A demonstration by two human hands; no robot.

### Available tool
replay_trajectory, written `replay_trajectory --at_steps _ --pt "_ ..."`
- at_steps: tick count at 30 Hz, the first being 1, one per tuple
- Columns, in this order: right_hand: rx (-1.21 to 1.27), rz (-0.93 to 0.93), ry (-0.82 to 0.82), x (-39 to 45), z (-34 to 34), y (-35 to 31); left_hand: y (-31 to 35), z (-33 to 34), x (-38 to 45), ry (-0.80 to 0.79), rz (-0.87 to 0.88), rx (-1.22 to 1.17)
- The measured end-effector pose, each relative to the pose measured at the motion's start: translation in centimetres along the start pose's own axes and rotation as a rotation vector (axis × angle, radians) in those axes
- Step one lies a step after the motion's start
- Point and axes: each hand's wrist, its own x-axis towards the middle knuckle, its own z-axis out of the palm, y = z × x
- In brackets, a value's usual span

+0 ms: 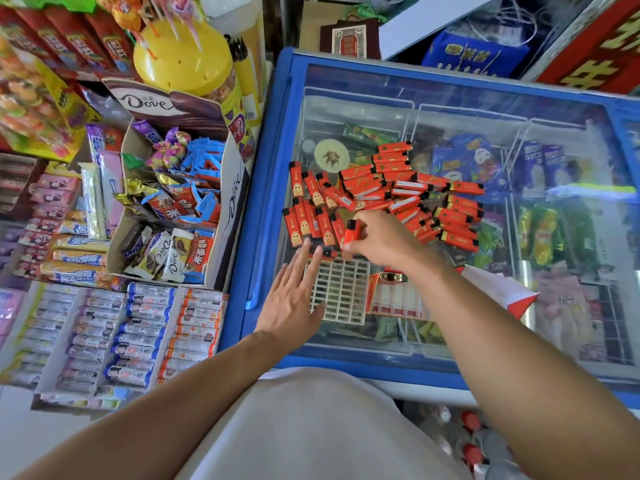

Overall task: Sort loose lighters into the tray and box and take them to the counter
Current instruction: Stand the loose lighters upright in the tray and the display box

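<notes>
Several red lighters [398, 188] lie scattered in a pile on the glass lid of a blue chest freezer [270, 168]. A white gridded tray [341, 292] sits on the glass nearer me, with a lighter or two in its far row. Right of it lies a red and white box [398, 301], partly hidden by my right forearm. My right hand [381, 240] pinches one red lighter [351, 232] just above the tray's far edge. My left hand [294, 299] lies flat with straight fingers on the tray's left side.
A cardboard Dove box [166, 188] full of wrapped sweets stands left of the freezer. Rows of snack sticks [138, 334] fill trays below it. A yellow lollipop tub [187, 60] stands at the back. Bottles [471, 441] stand on the floor at lower right.
</notes>
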Motion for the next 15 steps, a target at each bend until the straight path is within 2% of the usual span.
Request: replay_trajectory --at_steps 4,9,15 --pt "-0.126 -0.131 0.087 -1.1 1.9 0.6 0.3 -0.4 0.1 -0.023 -0.017 -0.05" --pt "-0.202 -0.13 0.121 -0.6 4.7 1.0 0.3 -0.9 -0.1 -0.103 -0.072 -0.086" --pt "-0.41 -0.154 0.283 -0.6 6.5 0.9 -0.1 -0.9 -0.6 -0.057 -0.118 -0.112"
